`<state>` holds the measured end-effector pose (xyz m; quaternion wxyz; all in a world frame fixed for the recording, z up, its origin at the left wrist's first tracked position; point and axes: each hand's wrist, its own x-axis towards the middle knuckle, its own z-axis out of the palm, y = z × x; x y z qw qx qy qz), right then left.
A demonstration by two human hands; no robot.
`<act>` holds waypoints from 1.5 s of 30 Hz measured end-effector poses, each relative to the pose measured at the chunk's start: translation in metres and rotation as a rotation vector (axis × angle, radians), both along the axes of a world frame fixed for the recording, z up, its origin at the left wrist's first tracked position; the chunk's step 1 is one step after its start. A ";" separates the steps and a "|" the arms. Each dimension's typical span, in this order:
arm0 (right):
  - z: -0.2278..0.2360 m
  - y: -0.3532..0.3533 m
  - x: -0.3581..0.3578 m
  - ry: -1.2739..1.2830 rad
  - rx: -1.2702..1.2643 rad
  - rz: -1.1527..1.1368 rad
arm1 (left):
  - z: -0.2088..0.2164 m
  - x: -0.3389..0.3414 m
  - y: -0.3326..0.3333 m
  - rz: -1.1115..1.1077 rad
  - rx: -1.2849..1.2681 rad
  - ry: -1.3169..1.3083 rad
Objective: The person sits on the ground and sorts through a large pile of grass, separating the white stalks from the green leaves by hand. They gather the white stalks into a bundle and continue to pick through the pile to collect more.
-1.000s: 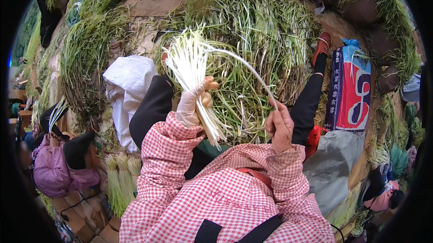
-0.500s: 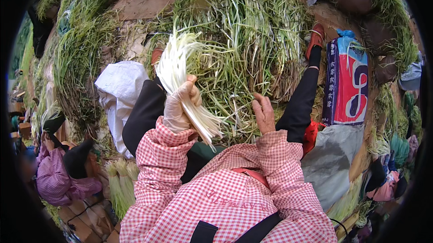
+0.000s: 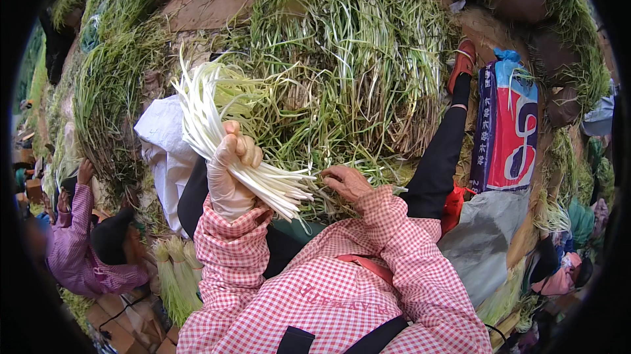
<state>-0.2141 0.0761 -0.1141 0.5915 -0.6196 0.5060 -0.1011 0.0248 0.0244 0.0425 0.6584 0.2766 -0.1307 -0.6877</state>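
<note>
My left hand [image 3: 231,173], in a thin pale glove, is closed round a bunch of slender white stalks [image 3: 204,110]. Their leafy ends are pale yellow-green and fan out to the upper left, while the cut-looking white ends point to the lower right. Just right of those ends my bare right hand [image 3: 348,182] hovers, fingers loosely bent and apart, with nothing visible in it. Below and beyond both hands lies a large heap of loose green stalks [image 3: 348,78], partly hidden by the bunch.
A white sack [image 3: 161,127] lies by my left leg. Tied bundles of pale stalks [image 3: 181,275] stand at lower left, near a person in a checked sleeve [image 3: 79,222]. At right are a red and blue printed bag [image 3: 509,124] and a grey plastic sheet [image 3: 483,229]. More greens [image 3: 118,85] lie at far left.
My left hand has moved left with the bunch, tilting it further over. The right hand has shifted left toward the white ends of the stalks, its fingers now pointing left.
</note>
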 end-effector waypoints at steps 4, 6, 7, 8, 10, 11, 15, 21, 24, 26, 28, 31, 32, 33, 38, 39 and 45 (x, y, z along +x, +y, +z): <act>-0.006 -0.050 -0.035 0.360 -0.332 -0.379 | 0.003 -0.009 0.003 -0.046 0.075 -0.057; -0.029 -0.079 -0.042 0.245 -0.314 -0.582 | 0.005 -0.013 0.004 -0.049 0.106 -0.079; -0.045 -0.090 -0.041 0.273 -0.302 -0.652 | 0.006 -0.015 0.003 -0.063 0.119 -0.077; -0.058 -0.100 -0.039 0.303 -0.292 -0.719 | 0.006 -0.016 0.004 -0.073 0.131 -0.072; -0.074 -0.113 -0.030 0.179 0.018 -0.741 | 0.004 -0.015 0.004 -0.099 0.149 -0.089; -0.076 -0.117 -0.029 0.229 0.066 -0.659 | 0.004 -0.015 0.004 -0.104 0.163 -0.085; -0.065 -0.114 -0.013 0.277 0.121 -0.385 | 0.001 -0.015 0.005 -0.109 0.160 -0.046; -0.049 -0.123 -0.017 0.352 -0.087 -0.380 | 0.000 -0.019 0.010 -0.140 0.186 -0.050; -0.072 -0.130 -0.007 0.296 0.085 -0.651 | 0.001 -0.024 0.006 -0.176 0.194 -0.045; -0.062 -0.134 0.005 0.228 0.097 -0.632 | 0.000 -0.024 0.007 -0.172 0.207 -0.036; -0.051 -0.137 0.008 0.257 0.226 -0.481 | 0.001 -0.025 0.006 -0.171 0.227 -0.038; -0.041 -0.121 -0.015 -0.145 0.369 -0.452 | 0.002 -0.030 0.005 -0.182 0.246 -0.043; -0.022 -0.113 -0.023 -0.340 0.418 -0.492 | 0.002 -0.030 0.007 -0.177 0.256 -0.052; -0.002 -0.104 -0.033 -0.509 0.379 -0.576 | 0.002 -0.030 0.007 -0.182 0.253 -0.052; -0.016 -0.067 -0.097 -0.241 0.221 -1.059 | -0.003 -0.032 0.007 -0.210 0.246 -0.040; -0.030 -0.057 -0.111 -0.238 0.169 -1.172 | -0.003 -0.033 0.007 -0.218 0.241 -0.042; 0.044 -0.046 -0.109 -0.717 -0.149 -1.289 | -0.006 -0.034 0.009 -0.186 0.253 -0.071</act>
